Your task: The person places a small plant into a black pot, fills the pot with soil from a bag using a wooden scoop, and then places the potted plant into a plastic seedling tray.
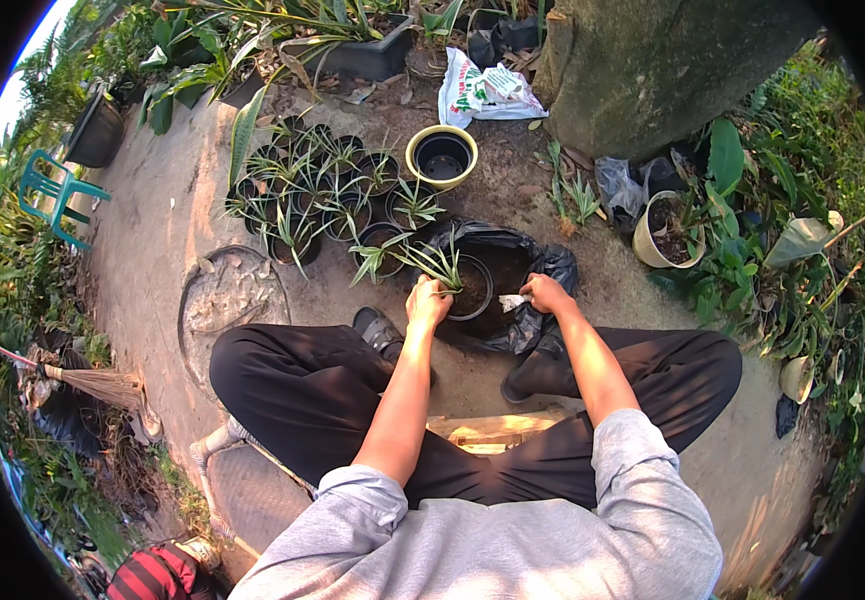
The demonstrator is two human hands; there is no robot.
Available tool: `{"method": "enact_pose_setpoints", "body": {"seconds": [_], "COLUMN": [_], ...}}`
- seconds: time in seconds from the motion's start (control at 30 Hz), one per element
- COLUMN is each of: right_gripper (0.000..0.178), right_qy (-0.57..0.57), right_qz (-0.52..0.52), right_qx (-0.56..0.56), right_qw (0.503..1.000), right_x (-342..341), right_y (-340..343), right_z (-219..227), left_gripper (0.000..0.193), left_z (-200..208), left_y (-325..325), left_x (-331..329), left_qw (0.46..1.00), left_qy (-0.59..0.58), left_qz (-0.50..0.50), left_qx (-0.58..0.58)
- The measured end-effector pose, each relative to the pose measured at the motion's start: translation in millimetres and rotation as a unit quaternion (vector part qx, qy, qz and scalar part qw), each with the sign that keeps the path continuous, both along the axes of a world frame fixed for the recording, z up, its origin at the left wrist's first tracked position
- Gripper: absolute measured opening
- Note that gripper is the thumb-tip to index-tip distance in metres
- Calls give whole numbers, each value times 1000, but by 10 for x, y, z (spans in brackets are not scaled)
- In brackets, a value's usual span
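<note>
Black plastic bag (557, 265): spread open on the ground (327, 295) just ahead of two dark shoes (382, 335), rolled back along its edges, presumably to keep the dark soil (510, 270) within easy reach.
Black round pot (488, 300): standing inside the bag, toward its left edge, probably so that any spilled soil drops back into the plastic.
Spiky green plant (440, 265): held up at the pot's left rim, leaves and all leaning away to the far left; likely gripped low to spare the long blades. Roots hidden from view.
Left hand (426, 303): closed at the foot of the plant, curled tight with no gap showing between thumb and fingers; impossible to tell how firmly.
Right hand (549, 293): poised over the bag's right edge, nearly shut at the fingertips, pinching a pale crumpled scrap (510, 302) pointed toward the pot. Perhaps brushing the plastic too; cannot tell.
Potted seedlings (337, 195): crowded rim to rim beyond the bag's far left edge, seemingly to save room.
Yellow-rimmed pot (411, 160): upright past the bag's far edge, near the seedlings.
White sack (487, 95): slumped beside the tree trunk (652, 70).
</note>
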State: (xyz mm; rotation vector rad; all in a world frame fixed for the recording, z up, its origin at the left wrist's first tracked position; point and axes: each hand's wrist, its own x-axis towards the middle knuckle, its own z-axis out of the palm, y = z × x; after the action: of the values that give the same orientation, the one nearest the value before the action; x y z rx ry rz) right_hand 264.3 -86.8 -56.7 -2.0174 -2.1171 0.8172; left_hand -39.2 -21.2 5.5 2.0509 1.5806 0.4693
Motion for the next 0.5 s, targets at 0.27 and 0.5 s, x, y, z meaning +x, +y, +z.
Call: {"method": "enact_pose_setpoints", "body": {"seconds": [0.27, 0.5], "right_gripper": [29, 30], "right_qy": [94, 75], "right_qz": [-71, -58], "right_qx": [-87, -12], "right_qw": [989, 995], "right_x": [338, 441], "right_y": [157, 277], "right_z": [358, 877], "left_gripper": [20, 57], "left_z": [34, -118], "left_y": [113, 98], "left_x": [33, 55], "left_qw": [982, 965], "left_qy": [-145, -228], "left_qz": [10, -35], "left_qx": [-119, -128]}}
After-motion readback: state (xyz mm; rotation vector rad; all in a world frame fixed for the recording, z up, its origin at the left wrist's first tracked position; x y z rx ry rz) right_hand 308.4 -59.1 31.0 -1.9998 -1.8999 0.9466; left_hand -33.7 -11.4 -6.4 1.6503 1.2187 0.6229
